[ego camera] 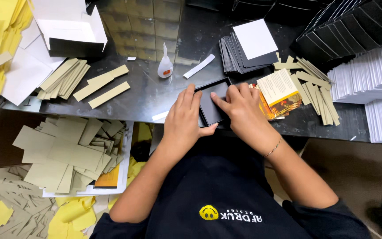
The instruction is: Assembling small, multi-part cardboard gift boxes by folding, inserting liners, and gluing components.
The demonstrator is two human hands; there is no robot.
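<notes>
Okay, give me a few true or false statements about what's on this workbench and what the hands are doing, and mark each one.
1. Both hands rest on a small black box tray. True.
2. The glue bottle lies on its side. False: it stands upright.
3. The left hand grips the tray's left edge. True.
4. The right hand holds scissors. False: its fingers press on the tray.
5. The white open box sits right of the tray. False: it is far left.
</notes>
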